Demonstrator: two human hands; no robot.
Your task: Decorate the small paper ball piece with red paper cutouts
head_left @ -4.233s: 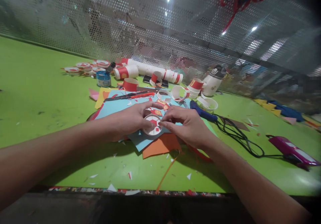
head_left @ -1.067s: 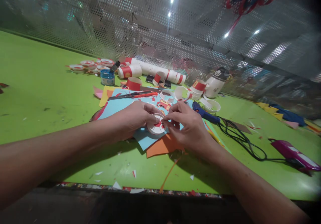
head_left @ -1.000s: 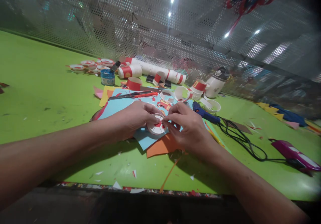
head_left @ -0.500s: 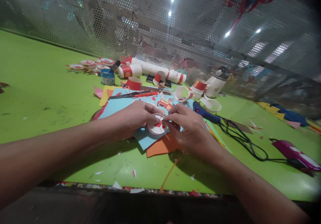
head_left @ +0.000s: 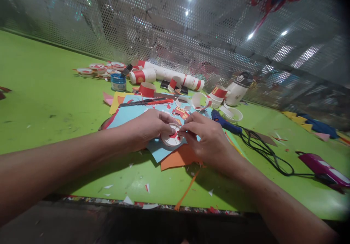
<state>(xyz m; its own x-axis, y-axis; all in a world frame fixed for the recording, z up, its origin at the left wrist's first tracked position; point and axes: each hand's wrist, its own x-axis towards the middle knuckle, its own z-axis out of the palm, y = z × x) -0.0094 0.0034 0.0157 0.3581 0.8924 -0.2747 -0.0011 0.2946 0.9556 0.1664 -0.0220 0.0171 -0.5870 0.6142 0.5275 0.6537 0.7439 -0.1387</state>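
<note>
A small round white paper cup base with red pieces on its face is held above sheets of coloured paper. My left hand pinches its upper left rim between thumb and fingers. At its right side, the fingertips of my right hand are pressed together over the face, by a small red paper piece. Whether those fingertips grip anything is too small to make out. Beneath lie a light blue sheet and an orange sheet.
Behind the hands are scissors, cut cup rings, paper cups and a blue jar. A blue glue gun with a black cable lies to the right, near a magenta device. Paper scraps dot the green table.
Both hands keep nearly the same hold on the cup base. The right fingertips shift only slightly over its face, and the whole view moves a little.
</note>
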